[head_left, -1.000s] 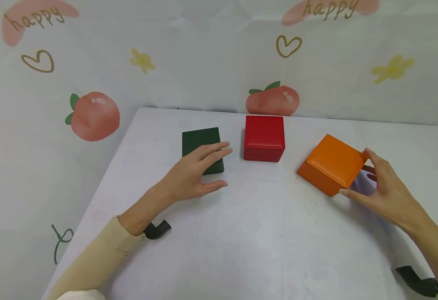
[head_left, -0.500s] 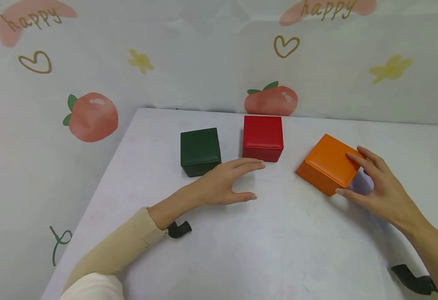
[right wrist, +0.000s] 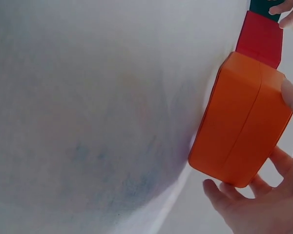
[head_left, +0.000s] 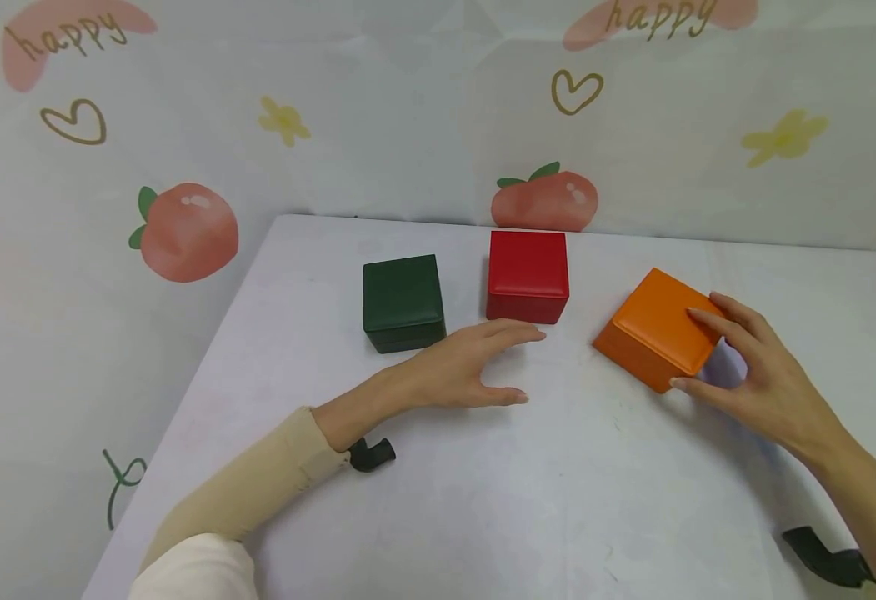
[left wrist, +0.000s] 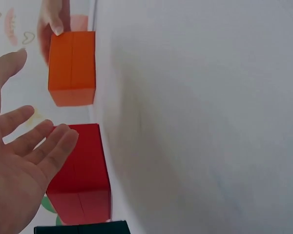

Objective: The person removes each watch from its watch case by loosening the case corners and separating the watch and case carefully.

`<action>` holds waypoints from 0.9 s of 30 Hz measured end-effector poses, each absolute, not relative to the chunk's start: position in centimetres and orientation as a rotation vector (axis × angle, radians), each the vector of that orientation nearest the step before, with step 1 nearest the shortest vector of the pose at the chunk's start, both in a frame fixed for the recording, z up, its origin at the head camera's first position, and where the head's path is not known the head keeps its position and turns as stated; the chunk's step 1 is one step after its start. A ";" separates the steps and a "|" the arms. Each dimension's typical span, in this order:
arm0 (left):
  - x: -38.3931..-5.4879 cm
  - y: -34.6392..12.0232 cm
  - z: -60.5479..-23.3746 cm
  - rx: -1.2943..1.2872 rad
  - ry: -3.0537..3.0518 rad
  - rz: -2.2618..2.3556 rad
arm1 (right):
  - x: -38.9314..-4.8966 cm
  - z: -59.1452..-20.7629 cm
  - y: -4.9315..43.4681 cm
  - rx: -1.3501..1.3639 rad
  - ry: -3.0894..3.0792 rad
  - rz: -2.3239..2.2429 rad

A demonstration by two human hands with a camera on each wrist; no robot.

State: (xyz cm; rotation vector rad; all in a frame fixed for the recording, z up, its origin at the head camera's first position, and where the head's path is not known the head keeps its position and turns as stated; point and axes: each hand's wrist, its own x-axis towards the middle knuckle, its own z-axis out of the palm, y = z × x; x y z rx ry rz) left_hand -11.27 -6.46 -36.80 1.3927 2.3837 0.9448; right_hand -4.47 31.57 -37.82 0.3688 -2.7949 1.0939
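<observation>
An orange box (head_left: 663, 321) with a padded lid sits at an angle on the right side of the table. My right hand (head_left: 760, 379) holds its right side, the thumb at the front corner and a finger over the top edge. A red box (head_left: 529, 265) stands near the table's back edge, left of the orange one. In front of it hovers my left hand (head_left: 463, 364), fingers spread and holding nothing. Further left is a green box (head_left: 402, 293), its front right corner close to the left hand. All three lids look closed.
The white table (head_left: 498, 500) meets a pale printed backdrop (head_left: 392, 108) with fruit, flowers and hearts. Dark straps (head_left: 372, 455) show at both wrists. The left wrist view shows the boxes lined up, with the green box's edge (left wrist: 83, 228) at the bottom.
My left hand has moved right from over the green box to in front of the red box. A right finger has come onto the orange box's top; the boxes stay put.
</observation>
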 end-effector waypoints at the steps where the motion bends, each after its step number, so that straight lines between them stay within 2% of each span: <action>1: -11.3 -6.3 -36.8 1.385 2.377 0.934 | -4.5 -37.8 31.6 0.372 -2.801 1.090; 8: -11.9 -4.9 -37.2 1.280 2.321 0.975 | -4.5 -37.8 31.4 0.353 -2.807 1.072; 27: -13.0 -1.8 -38.4 1.239 2.282 0.881 | -5.0 -37.4 30.7 0.462 -2.808 1.077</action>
